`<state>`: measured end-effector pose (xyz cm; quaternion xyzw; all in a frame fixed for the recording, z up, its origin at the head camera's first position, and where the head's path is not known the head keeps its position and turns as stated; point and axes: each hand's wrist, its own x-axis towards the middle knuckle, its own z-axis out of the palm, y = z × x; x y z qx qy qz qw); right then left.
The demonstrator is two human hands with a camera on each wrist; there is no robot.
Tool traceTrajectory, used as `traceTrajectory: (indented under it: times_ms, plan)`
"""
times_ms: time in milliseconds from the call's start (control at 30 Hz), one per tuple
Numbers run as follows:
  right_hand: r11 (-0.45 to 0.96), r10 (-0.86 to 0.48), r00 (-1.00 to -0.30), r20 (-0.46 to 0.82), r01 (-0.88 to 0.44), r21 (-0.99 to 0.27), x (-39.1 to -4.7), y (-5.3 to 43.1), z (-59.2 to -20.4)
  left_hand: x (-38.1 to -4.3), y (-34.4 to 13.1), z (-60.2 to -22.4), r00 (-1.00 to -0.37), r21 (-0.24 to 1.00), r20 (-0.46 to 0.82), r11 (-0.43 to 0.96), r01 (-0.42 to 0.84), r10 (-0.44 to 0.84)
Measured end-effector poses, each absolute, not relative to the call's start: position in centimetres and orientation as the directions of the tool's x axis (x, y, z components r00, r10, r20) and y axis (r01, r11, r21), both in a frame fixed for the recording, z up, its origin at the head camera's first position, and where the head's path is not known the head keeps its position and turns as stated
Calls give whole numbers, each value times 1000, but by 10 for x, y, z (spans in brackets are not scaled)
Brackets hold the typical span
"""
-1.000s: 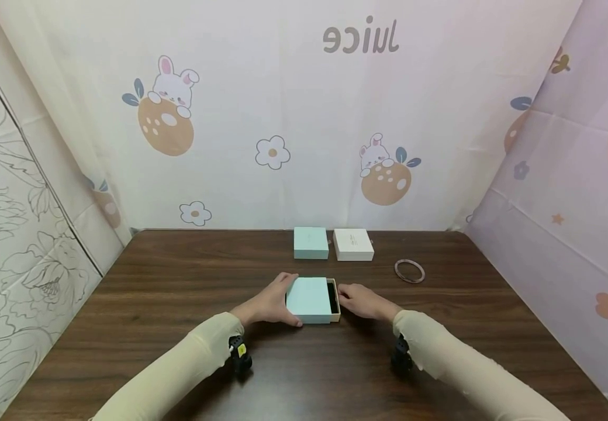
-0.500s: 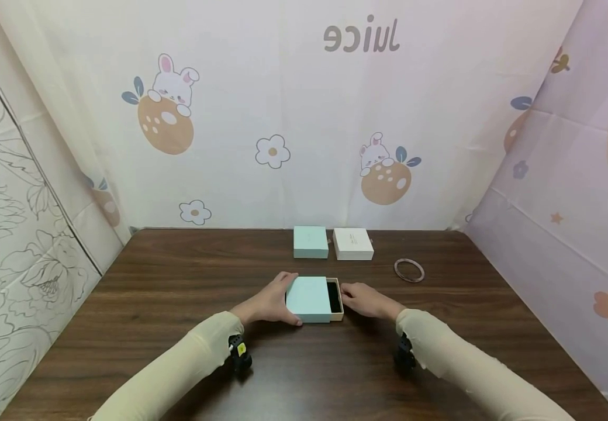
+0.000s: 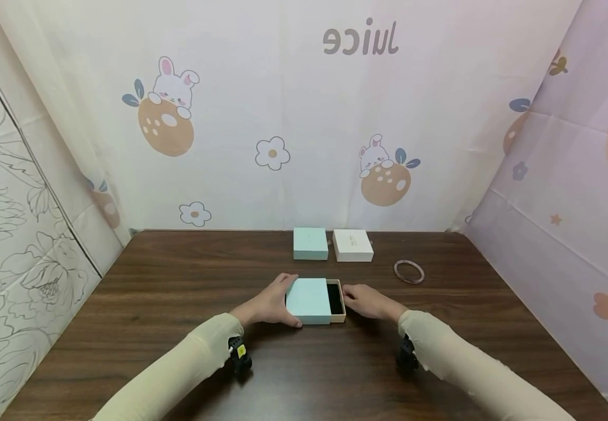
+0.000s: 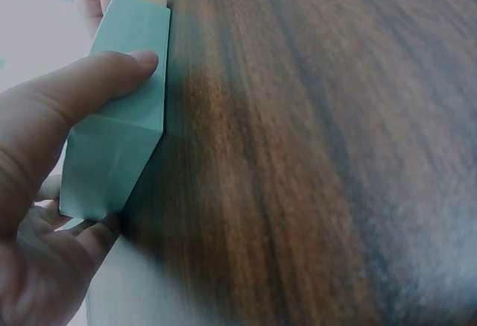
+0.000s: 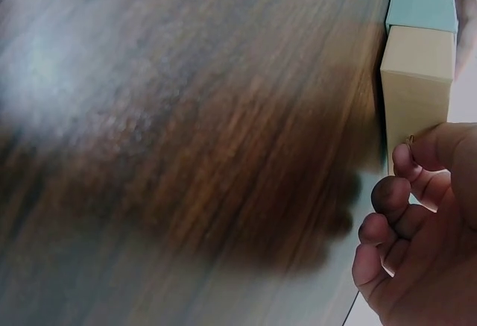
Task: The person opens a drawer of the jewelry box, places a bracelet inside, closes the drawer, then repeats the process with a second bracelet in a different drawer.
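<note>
A mint-green drawer-style gift box (image 3: 307, 299) lies on the table in front of the person, with its cream inner tray (image 3: 338, 318) partly out to the right. Black lining (image 3: 334, 298) shows inside the tray. My left hand (image 3: 269, 301) grips the mint sleeve from its left end, thumb on the near side (image 4: 127, 72) and fingers around the far side. At the tray's right end, my right hand (image 3: 364, 300) pinches a small pull tab (image 5: 409, 139) between thumb and index finger, the other fingers curled below. The tab is mostly hidden by the fingertips.
Behind stand a second mint box (image 3: 310, 243) and a white box (image 3: 353, 245), side by side near the table's back edge. A pinkish ring-shaped bangle (image 3: 409, 272) lies to the right of them. Patterned curtains (image 3: 283, 117) border the dark wooden table (image 3: 188, 263).
The right hand has moved slightly to the right, and the cream tray has slid further out of the mint sleeve with it. The left hand has stayed in place on the sleeve.
</note>
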<state>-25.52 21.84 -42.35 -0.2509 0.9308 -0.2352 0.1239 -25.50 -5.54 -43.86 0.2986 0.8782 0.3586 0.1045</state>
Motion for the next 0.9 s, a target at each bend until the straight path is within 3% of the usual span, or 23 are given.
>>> traceTrajectory:
  times_ms: [900]
  plan:
    - [737, -558, -823, -104, -434, -518, -255, 232, -420, -255, -56, -439, -797, 691, 33, 562, 455, 604]
